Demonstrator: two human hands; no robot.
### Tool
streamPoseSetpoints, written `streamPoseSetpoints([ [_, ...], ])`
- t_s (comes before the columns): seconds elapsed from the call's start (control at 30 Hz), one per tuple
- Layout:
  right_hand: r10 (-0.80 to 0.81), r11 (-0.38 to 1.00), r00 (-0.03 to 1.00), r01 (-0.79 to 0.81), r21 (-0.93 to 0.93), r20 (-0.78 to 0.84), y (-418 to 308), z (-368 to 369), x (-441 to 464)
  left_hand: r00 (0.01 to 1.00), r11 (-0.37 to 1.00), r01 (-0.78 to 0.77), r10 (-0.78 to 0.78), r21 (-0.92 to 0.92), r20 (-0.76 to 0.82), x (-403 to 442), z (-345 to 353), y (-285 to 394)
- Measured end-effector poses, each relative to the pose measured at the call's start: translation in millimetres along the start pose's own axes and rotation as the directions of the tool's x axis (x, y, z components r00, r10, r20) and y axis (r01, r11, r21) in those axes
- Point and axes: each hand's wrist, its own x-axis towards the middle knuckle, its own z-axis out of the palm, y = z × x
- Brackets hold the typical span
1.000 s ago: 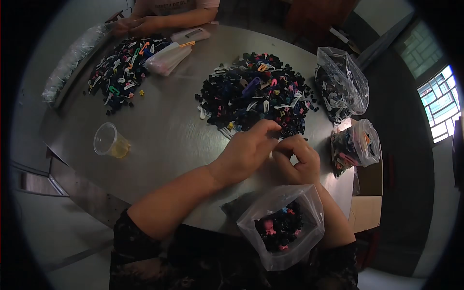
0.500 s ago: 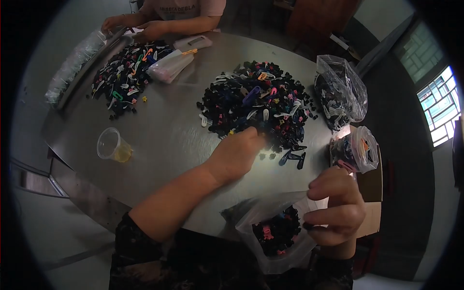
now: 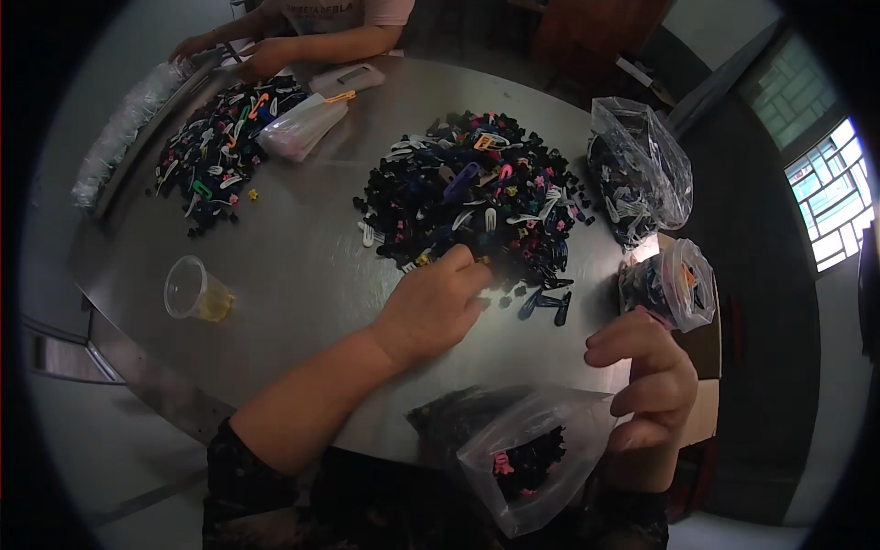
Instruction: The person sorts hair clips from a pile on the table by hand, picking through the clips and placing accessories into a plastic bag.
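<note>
My left hand (image 3: 433,302) reaches to the near edge of a big heap of small hair clips (image 3: 486,202), mostly black with white, pink and yellow ones among them. Its fingers are pinched together, and their tips and whatever they hold are hidden. At the lower right my right hand (image 3: 651,385) has its fingers apart and curved beside the rim of a clear plastic bag (image 3: 559,490), which they appear to touch. Inside the bag lie black claw clips (image 3: 539,463) and a pink one. A few dark snap clips (image 3: 547,305) lie just off the heap.
Another person's hands (image 3: 261,60) are at the far left, behind a second clip heap (image 3: 215,151). Plastic pouches (image 3: 307,128) lie nearby. A clear cup (image 3: 197,291) with yellowish contents stands at left. On the right are a filled bag (image 3: 642,174) and a bag-covered tub (image 3: 669,282).
My right hand's fingers have spread and come away from part of the bag's rim, and the bag has sagged. My left hand stays at the heap's edge. The view has shifted slightly.
</note>
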Motion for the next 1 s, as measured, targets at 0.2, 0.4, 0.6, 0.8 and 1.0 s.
streamPoseSetpoints([
  [0.2,0.472,0.764,0.869,-0.486,-0.425,-0.148,40,-8,-6,0.998,0.998,-0.065,0.065,-0.020,-0.002,0,-1,1],
  [0.4,0.525,0.552,0.812,-0.553,-0.624,-0.256,91,-1,-27,0.996,0.997,-0.060,0.057,-0.043,-0.070,1,-3,3],
  [0.6,0.551,0.616,0.797,-0.588,-0.525,-0.246,104,10,-30,0.999,0.997,0.007,-0.011,-0.075,-0.050,3,-6,3],
  [0.8,0.591,0.681,0.752,-0.659,-0.319,-0.291,110,10,-36,0.999,0.996,0.006,-0.011,-0.093,-0.052,4,-7,1],
  [1.0,0.752,0.659,0.603,-0.705,0.264,-0.267,98,9,-26,0.999,0.980,0.040,-0.043,-0.193,-0.012,5,-6,1],
])
